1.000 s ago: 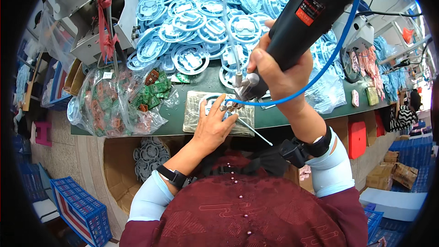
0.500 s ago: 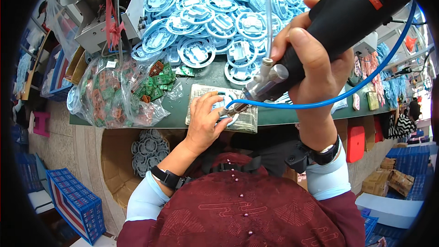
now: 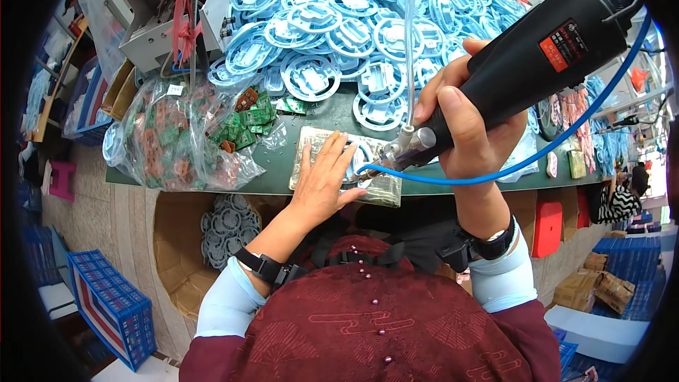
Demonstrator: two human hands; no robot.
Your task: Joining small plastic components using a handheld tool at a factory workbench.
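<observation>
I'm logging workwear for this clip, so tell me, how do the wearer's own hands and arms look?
The left hand and right hand are ungloved. Each wrist has a black strap with a boxy black device, left device and right device. Above them come pale blue sleeve covers, then dark red sleeves.

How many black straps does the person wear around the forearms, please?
2: the left strap around the left forearm, and the right strap around the right forearm.
</observation>
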